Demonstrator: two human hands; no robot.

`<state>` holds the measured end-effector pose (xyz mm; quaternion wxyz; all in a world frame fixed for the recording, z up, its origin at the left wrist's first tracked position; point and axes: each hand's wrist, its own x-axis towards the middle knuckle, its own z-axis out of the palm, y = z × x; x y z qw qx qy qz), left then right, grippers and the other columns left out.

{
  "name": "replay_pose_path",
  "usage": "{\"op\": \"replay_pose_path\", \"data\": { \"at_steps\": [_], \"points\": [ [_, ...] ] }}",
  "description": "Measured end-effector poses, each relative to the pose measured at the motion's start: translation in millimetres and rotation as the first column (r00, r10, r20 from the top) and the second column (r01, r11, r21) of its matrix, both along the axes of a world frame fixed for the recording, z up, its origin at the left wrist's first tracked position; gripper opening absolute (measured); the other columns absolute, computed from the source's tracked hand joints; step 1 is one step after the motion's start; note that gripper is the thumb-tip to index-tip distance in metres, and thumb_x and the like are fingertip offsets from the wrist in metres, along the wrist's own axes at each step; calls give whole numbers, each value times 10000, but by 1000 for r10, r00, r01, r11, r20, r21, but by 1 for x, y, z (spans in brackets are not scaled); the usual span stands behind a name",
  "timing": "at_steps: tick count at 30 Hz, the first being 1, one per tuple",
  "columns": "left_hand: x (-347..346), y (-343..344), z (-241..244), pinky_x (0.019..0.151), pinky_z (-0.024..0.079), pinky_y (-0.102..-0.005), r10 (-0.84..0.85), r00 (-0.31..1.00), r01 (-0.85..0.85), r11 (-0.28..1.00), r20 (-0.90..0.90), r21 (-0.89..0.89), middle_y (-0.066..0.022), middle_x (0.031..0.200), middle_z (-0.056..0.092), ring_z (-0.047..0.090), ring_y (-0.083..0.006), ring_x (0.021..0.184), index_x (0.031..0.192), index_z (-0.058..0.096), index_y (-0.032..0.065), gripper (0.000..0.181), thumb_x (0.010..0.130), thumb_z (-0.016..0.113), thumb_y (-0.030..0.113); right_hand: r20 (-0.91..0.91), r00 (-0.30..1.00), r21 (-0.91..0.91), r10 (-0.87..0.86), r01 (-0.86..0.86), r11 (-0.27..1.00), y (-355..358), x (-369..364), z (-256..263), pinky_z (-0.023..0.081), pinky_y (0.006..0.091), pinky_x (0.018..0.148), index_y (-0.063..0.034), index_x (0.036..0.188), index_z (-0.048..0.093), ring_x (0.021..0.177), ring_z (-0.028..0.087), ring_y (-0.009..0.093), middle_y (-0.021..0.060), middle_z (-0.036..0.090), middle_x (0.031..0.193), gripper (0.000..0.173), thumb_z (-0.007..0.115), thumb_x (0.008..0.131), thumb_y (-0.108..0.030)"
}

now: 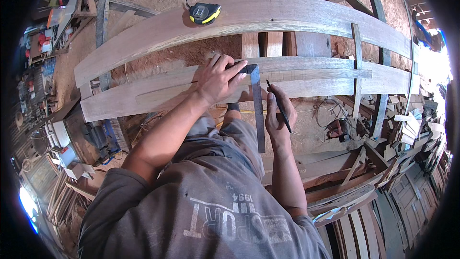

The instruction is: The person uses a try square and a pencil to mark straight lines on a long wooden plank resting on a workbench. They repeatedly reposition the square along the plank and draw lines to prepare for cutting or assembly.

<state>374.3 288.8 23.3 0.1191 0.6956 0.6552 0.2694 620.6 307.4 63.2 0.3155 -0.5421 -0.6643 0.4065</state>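
Note:
My left hand [220, 79] grips the dark stock of a try square [256, 95] at the far edge of the nearer wooden board [316, 88]. The square's steel blade runs across the board and sticks out past its near edge. A thin wooden strip [323, 75] lies lengthwise on that board, partly under the blade, with faint marks across it. In my right hand [280, 111] is a black marking pen or pencil [284, 111], its tip close to the strip just right of the blade. A black and yellow tape measure [205, 13] rests on the farther board [248, 14].
A narrow wooden crosspiece [356, 61] lies over both boards at the right. Trestle legs [381, 57] stand below them. A red power tool [337, 129] with a cable sits on the ground. Wood offcuts [409, 129] are heaped at the right; a machine [97, 136] stands at the left.

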Motion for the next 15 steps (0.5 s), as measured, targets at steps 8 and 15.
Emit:
{"op": "replay_pose_path", "data": {
  "at_steps": [8,15],
  "points": [
    [-1,1,1,888,531,-459,13,997,-13,1000,75,-6,-77,1046,677,645,-294,976,1298,859,134,362,1003,814,339,60,997,-94,41,-35,995,8,-10,5,638,426,1008,-21,1326,796,1159,833,318,214,841,1214,280,713,1133,-205],
    [0,2,2,887,536,-456,12,998,-13,1000,69,11,-72,1044,681,648,-289,972,1280,864,130,353,989,828,326,91,994,15,63,-64,998,12,-13,2,665,445,911,-30,1279,793,1048,841,371,227,834,1150,224,758,1091,-147]
  ]
}}
